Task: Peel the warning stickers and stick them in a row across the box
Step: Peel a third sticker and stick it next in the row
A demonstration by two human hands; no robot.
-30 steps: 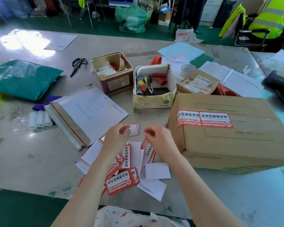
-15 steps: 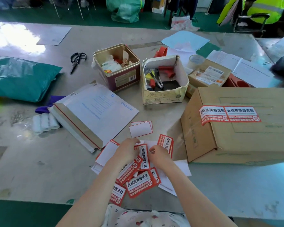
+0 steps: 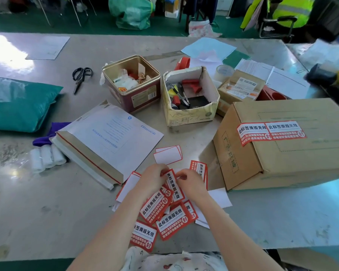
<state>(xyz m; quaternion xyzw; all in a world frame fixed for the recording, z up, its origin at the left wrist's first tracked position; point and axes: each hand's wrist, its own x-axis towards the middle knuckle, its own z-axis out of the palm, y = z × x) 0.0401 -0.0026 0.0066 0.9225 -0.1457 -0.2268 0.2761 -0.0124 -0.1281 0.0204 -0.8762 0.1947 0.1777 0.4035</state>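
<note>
A brown cardboard box lies on the table at the right, with two red-and-white warning stickers stuck side by side on its top. A heap of loose warning stickers and white backing papers lies at the near edge. My left hand and my right hand both pinch the top end of one sticker, held upright over the heap. The fingertips cover its upper corners.
A white mailer envelope lies left of the heap. Behind stand a red tin and an open carton of pens. Scissors and a green bag are at the left, and a small parcel at the back right.
Both hands came down from above the heap and took hold of one sticker, which they now hold a little higher. The view shifted so the box sits further right.
</note>
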